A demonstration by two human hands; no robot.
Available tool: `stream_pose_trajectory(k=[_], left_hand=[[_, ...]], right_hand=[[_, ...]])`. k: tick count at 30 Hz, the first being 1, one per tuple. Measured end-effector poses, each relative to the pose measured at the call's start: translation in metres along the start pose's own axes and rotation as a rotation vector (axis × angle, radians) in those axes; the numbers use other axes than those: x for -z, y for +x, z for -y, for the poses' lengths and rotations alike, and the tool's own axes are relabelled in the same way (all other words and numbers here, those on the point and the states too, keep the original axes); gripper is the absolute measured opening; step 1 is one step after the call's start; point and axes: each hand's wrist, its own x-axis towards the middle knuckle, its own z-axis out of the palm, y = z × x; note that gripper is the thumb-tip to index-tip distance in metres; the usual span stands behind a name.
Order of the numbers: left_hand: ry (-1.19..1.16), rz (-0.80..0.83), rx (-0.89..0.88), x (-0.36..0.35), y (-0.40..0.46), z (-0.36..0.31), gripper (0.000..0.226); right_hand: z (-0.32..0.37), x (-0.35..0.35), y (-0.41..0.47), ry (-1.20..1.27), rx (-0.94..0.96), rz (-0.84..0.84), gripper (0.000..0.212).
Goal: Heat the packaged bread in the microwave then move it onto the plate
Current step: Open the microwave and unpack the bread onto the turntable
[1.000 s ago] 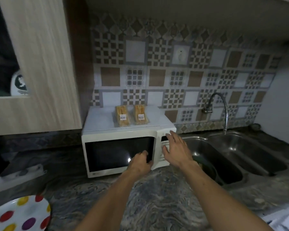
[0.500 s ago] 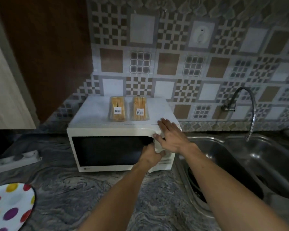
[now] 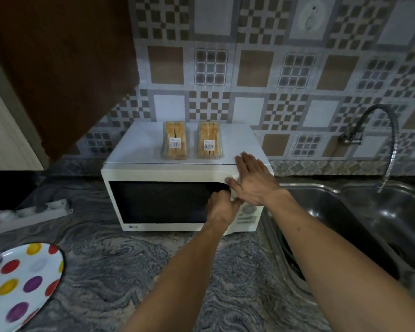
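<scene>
A white microwave [image 3: 153,171] stands on the counter with its door closed. Two clear packs of bread lie side by side on its top, the left pack [image 3: 175,141] and the right pack [image 3: 209,140], each with a barcode label. My left hand [image 3: 219,208] has its fingers curled round the right edge of the microwave door. My right hand [image 3: 252,182] lies flat with straight fingers on the microwave's top right front corner. A white plate [image 3: 22,286] with coloured dots sits at the lower left of the counter.
A steel double sink [image 3: 359,219] with a curved tap [image 3: 383,144] lies right of the microwave. A power strip [image 3: 27,214] with a red light rests on the counter at the left. A brown cabinet [image 3: 58,68] hangs above the left side.
My view has moved closer to the microwave. My left hand reached the door edge and curled on it. My right hand slid up from the control panel onto the top corner.
</scene>
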Motion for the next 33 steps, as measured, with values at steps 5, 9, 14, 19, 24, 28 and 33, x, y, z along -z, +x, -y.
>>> stream_pose_trajectory(k=[5,9,14,19,24,28,33], left_hand=[[-0.025,-0.019,0.015,0.001,-0.003,-0.003,0.052],[-0.046,-0.015,0.049,-0.001,-0.005,-0.006,0.053],[-0.067,-0.053,0.062,-0.003,-0.013,-0.004,0.050],[-0.031,-0.123,0.060,-0.013,-0.021,-0.004,0.049],[0.073,-0.039,-0.079,-0.002,-0.023,0.003,0.052],[0.214,-0.208,-0.313,0.036,-0.040,0.024,0.035],[0.439,-0.576,-0.354,0.112,-0.035,0.044,0.058]], right_hand=[[0.004,0.004,0.001,-0.011,-0.017,0.050,0.080],[0.002,0.006,0.000,-0.018,-0.026,0.081,0.080],[0.006,0.007,-0.003,-0.018,-0.005,0.125,0.080],[0.004,0.011,-0.003,-0.048,0.020,0.162,0.085],[0.002,0.013,-0.001,-0.050,0.027,0.166,0.086],[-0.002,0.010,-0.002,-0.058,0.039,0.150,0.087],[-0.002,0.010,-0.003,-0.062,0.055,0.134,0.085]])
